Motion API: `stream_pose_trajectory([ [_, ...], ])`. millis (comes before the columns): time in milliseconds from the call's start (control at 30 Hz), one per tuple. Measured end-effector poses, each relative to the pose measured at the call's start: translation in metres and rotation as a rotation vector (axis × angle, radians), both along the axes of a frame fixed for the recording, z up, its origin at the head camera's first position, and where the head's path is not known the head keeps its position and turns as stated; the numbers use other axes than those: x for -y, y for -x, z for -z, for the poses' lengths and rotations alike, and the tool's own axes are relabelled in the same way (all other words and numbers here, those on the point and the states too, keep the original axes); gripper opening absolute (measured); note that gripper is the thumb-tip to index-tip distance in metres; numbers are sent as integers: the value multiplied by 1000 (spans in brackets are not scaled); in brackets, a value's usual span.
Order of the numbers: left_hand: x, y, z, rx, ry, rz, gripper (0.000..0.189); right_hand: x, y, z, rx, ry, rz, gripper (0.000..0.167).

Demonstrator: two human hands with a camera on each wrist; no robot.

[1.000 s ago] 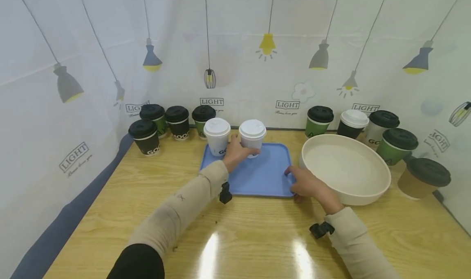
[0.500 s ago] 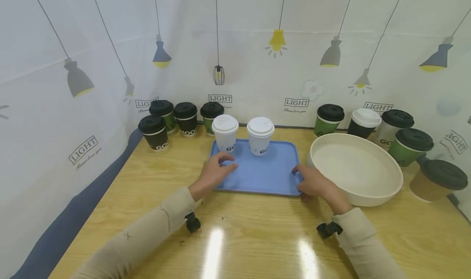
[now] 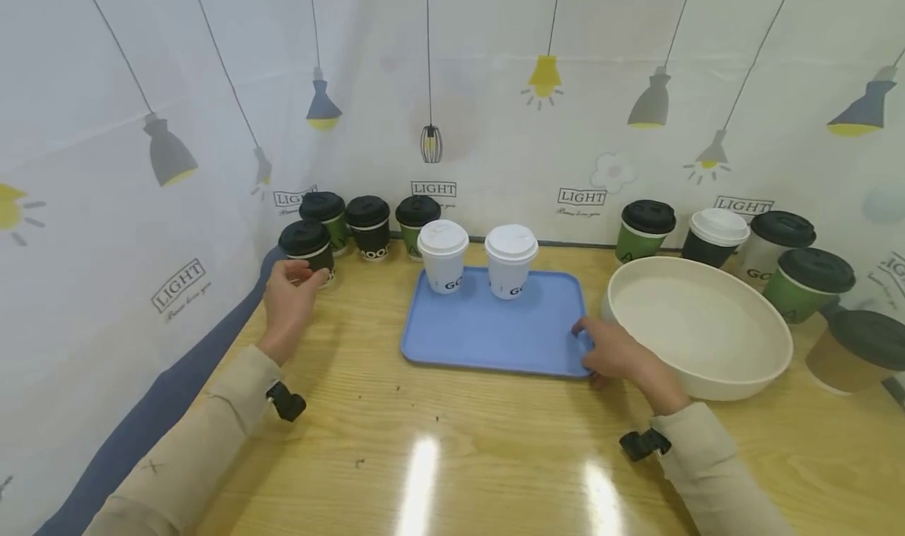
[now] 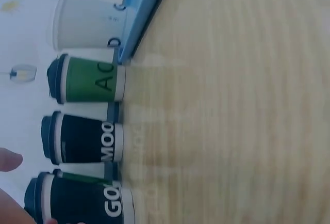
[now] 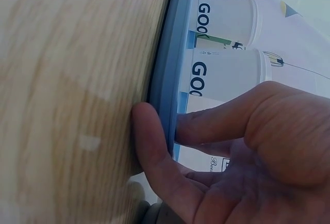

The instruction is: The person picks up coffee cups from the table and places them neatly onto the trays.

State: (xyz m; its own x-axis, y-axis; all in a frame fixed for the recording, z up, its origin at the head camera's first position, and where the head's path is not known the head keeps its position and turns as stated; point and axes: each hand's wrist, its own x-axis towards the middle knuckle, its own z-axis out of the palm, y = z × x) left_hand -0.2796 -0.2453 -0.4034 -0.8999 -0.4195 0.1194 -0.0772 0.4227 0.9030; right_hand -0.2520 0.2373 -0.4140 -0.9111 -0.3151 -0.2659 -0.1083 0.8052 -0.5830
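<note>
Beige-cuffed, holding the left hand [image 3: 288, 310] out just in front of the dark cup [image 3: 309, 245], far nearer to it than with the right hand [image 3: 625, 355]. Parting thumb and fingers in a loose curve at the cup's near side, apparently not gripping; not showing plainly whether touching. Pinching the blue tray [image 3: 488, 332] with the right hand, pressing from opposite faces of the rim by the near right corner. Standing upright on the wooden table [image 3: 523, 434] in the dark cup's case, running vertical along its long axis, well left of the tray. Standing two white cups [image 3: 511, 270] on the tray's far side. Showing three lidded cups [image 3: 371, 241] behind and right of the dark one, and a cream bowl [image 3: 700, 316] just beside the right hand.
</note>
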Motion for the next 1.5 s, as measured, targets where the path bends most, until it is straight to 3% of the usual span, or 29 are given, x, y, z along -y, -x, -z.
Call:
stream_pose_trajectory([
  [133, 10, 15, -8, 24, -66, -56, 83, -5, 0, 0, 11, 15, 17, 60],
  [300, 15, 36, -8, 42, -94, -15, 104, -9, 0, -2, 13, 18, 28, 60],
  [433, 18, 53, 1, 45, -100, -3, 110, -10, -2, -3, 6, 37, 38, 60],
  [567, 23, 63, 20, 67, -156, -20, 111, -5, -5, 1, 13, 59, 40, 60],
  [733, 31, 64, 39, 81, -187, -55, 106, 1, -7, 8, 20, 56, 45, 59],
  [933, 27, 68, 46, 82, -156, -45, 105, -2, -5, 6, -11, -3, 42, 58],
  [1133, 19, 79, 55, 65, -124, 37, 94, -6, -6, 7, -17, 19, 63, 57],
  [1233, 10, 71, 58, 99, -154, 73, 91, -7, -9, 11, -8, 39, 68, 56],
  [1367, -8, 53, 53, 124, -171, 106, 93, -6, -11, 12, -13, 28, 57, 56],
  [1500, -45, 44, 22, 36, -246, 194, 81, -8, -9, 7, -45, 17, 64, 57],
])
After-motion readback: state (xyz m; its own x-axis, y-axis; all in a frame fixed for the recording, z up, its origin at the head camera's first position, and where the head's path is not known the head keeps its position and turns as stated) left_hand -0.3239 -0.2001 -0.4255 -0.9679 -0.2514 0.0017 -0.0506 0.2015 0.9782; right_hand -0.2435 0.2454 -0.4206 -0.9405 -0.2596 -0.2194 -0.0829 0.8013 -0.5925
